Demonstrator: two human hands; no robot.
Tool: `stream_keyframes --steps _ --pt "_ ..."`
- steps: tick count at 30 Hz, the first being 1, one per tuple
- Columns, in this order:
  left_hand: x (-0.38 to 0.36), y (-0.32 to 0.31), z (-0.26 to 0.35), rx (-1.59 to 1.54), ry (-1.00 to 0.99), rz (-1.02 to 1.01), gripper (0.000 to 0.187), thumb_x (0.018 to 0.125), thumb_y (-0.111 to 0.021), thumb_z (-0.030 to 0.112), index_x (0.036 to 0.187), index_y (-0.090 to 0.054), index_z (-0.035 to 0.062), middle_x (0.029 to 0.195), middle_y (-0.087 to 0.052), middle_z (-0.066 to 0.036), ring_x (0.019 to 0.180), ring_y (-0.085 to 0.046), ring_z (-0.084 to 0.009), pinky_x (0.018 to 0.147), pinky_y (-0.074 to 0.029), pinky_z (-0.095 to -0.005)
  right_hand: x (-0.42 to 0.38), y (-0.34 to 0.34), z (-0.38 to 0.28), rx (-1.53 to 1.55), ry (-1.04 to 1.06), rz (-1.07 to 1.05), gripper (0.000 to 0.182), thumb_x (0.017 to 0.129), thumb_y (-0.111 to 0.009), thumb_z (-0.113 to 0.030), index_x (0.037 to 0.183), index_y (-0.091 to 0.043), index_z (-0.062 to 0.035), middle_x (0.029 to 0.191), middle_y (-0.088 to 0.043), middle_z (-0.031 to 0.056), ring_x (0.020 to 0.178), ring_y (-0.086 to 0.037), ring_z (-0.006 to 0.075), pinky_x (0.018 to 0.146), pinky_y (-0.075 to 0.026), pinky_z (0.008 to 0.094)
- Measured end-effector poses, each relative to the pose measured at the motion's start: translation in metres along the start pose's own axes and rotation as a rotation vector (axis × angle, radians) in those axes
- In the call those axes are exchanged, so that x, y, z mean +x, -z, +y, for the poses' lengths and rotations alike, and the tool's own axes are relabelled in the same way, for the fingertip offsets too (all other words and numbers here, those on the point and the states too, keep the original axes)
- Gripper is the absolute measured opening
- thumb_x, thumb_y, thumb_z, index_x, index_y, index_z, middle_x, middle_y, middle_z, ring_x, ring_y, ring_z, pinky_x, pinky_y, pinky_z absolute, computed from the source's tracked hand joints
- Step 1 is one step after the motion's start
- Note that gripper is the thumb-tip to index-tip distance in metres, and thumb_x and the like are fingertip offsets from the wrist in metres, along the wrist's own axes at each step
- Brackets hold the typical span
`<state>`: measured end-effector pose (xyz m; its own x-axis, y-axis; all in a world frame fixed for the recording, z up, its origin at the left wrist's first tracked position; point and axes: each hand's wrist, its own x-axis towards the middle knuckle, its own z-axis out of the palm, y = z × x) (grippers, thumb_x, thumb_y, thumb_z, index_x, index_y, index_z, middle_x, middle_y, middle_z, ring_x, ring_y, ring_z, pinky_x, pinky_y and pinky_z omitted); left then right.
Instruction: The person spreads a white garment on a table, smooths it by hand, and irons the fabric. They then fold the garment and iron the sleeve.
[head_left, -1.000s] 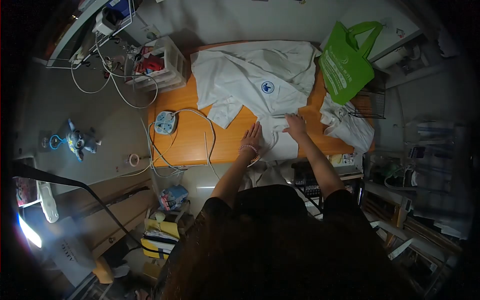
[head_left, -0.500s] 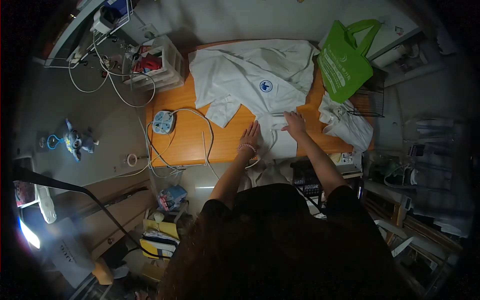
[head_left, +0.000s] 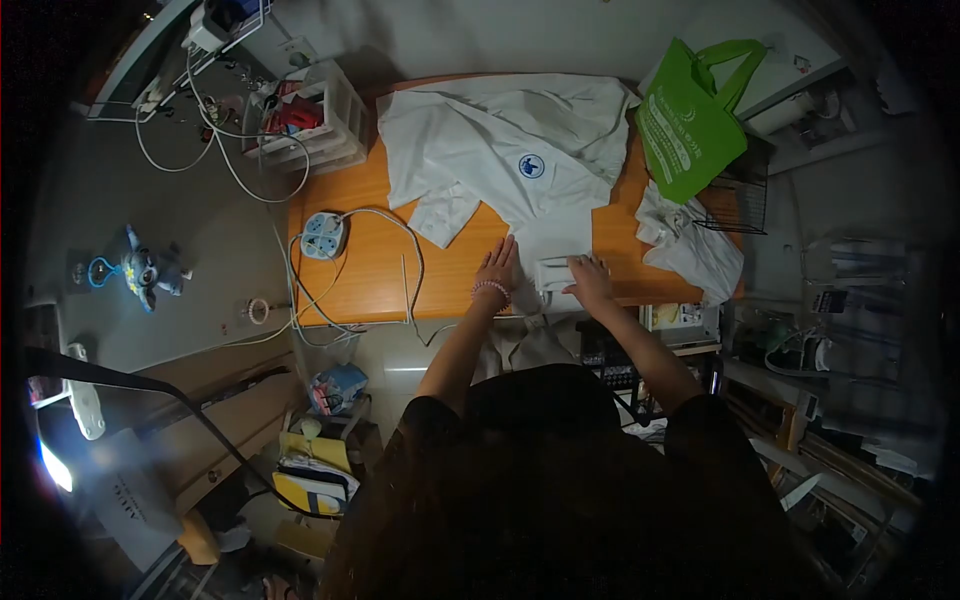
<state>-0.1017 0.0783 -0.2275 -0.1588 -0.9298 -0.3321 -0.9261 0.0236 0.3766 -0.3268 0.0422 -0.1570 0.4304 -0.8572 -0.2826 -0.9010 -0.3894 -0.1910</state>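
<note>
A white shirt [head_left: 450, 150] with a round blue emblem lies spread over the orange table, one sleeve [head_left: 560, 232] stretched toward me. My right hand [head_left: 592, 280] is closed around the handle of a small white iron [head_left: 553, 277], which rests on the near end of that sleeve. Flat at the sleeve's left edge lies my left hand [head_left: 495, 268], fingers extended, a beaded bracelet on its wrist. The shirt's other sleeve [head_left: 443, 215] lies folded outward to the left. My fingers hide part of the iron.
On the table's left, a power strip [head_left: 325, 236] has looping cables beside it. Behind it stands a clear plastic drawer box [head_left: 340, 120]. A green bag [head_left: 690, 130], a wire rack [head_left: 745, 195] and a crumpled white cloth [head_left: 690, 245] are at the right.
My right hand has drawn the iron down the sleeve toward me, to the table's near edge. My left hand stays flat in nearly the same place.
</note>
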Motion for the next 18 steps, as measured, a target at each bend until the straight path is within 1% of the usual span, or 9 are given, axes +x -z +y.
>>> stream_keyframes --steps 3,5,6,8,10,11,13,16,18 --pt "0.000 -0.001 0.000 0.048 0.003 0.010 0.101 0.075 -0.077 0.025 0.154 -0.015 0.0110 0.162 -0.009 -0.003 0.149 -0.013 -0.0226 0.118 -0.021 -0.0397 0.009 -0.001 0.005 -0.013 0.021 0.005 0.061 0.068 -0.083 -0.031 0.119 -0.056 -0.0114 0.115 -0.061 0.0119 0.119 -0.049 0.0341 0.097 -0.038 0.0490" --pt "-0.001 0.002 0.002 -0.010 0.010 -0.004 0.100 0.076 -0.076 0.025 0.154 -0.015 0.0113 0.162 -0.009 -0.002 0.149 -0.013 -0.0223 0.118 -0.021 -0.0392 0.029 0.004 0.009 -0.025 0.032 0.015 0.061 0.068 -0.083 -0.031 0.119 -0.055 -0.0112 0.115 -0.061 0.0125 0.119 -0.049 0.0341 0.096 -0.038 0.0491" --pt "-0.001 0.007 0.003 -0.010 0.014 -0.001 0.100 0.076 -0.076 0.025 0.154 -0.015 0.0113 0.162 -0.009 -0.002 0.149 -0.013 -0.0223 0.118 -0.021 -0.0392 0.043 0.012 0.011 -0.008 0.002 0.014 0.063 0.066 -0.084 -0.031 0.118 -0.054 -0.0103 0.114 -0.060 0.0139 0.116 -0.051 0.0355 0.093 -0.040 0.0494" --pt "-0.002 0.009 0.006 0.038 0.037 -0.057 0.072 0.091 -0.048 0.016 0.154 -0.014 0.0143 0.163 -0.005 0.002 0.149 -0.011 -0.0189 0.119 -0.019 -0.0379 0.065 0.020 0.015 0.008 -0.022 0.010 0.065 0.065 -0.085 -0.031 0.118 -0.054 -0.0095 0.113 -0.060 0.0153 0.114 -0.052 0.0368 0.090 -0.042 0.0497" --pt "-0.001 0.009 0.005 0.049 0.037 -0.059 0.072 0.091 -0.048 0.016 0.154 -0.014 0.0144 0.163 -0.005 0.002 0.149 -0.011 -0.0187 0.119 -0.018 -0.0378 0.082 0.023 0.021 0.000 0.004 0.131 0.065 0.065 -0.084 -0.032 0.117 -0.053 -0.0081 0.110 -0.061 0.0158 0.110 -0.054 0.0370 0.089 -0.043 0.0500" --pt "-0.001 0.010 0.005 0.063 0.033 -0.064 0.072 0.091 -0.048 0.017 0.154 -0.014 0.0145 0.163 -0.005 0.002 0.149 -0.010 -0.0186 0.119 -0.018 -0.0378 0.086 0.026 0.021 -0.003 0.010 0.132 0.065 0.065 -0.084 -0.032 0.117 -0.053 -0.0081 0.110 -0.061 0.0158 0.110 -0.054 0.0370 0.089 -0.043 0.0500" --pt "-0.002 0.011 0.006 0.041 0.043 -0.070 0.071 0.091 -0.047 0.017 0.154 -0.014 0.0144 0.163 -0.006 0.002 0.149 -0.011 -0.0186 0.119 -0.018 -0.0379 0.085 0.025 0.019 -0.028 -0.044 0.104 0.064 0.066 -0.084 -0.032 0.117 -0.053 -0.0068 0.109 -0.061 0.0156 0.107 -0.055 0.0365 0.087 -0.043 0.0499" --pt "-0.002 0.009 0.005 0.014 0.047 -0.068 0.069 0.091 -0.046 0.017 0.154 -0.016 0.0142 0.163 -0.007 0.002 0.149 -0.013 -0.0185 0.119 -0.019 -0.0381 0.064 0.014 0.020 0.038 -0.021 0.023 0.063 0.068 -0.083 -0.031 0.116 -0.053 -0.0060 0.110 -0.060 0.0152 0.107 -0.055 0.0362 0.087 -0.043 0.0504" --pt "0.000 0.009 0.006 0.008 0.042 -0.052 0.069 0.091 -0.046 0.017 0.154 -0.017 0.0140 0.163 -0.008 0.002 0.149 -0.013 -0.0185 0.119 -0.019 -0.0381 0.035 0.006 0.012 0.027 -0.002 0.013 0.062 0.068 -0.083 -0.031 0.116 -0.053 -0.0064 0.111 -0.060 0.0149 0.108 -0.054 0.0363 0.088 -0.043 0.0503"
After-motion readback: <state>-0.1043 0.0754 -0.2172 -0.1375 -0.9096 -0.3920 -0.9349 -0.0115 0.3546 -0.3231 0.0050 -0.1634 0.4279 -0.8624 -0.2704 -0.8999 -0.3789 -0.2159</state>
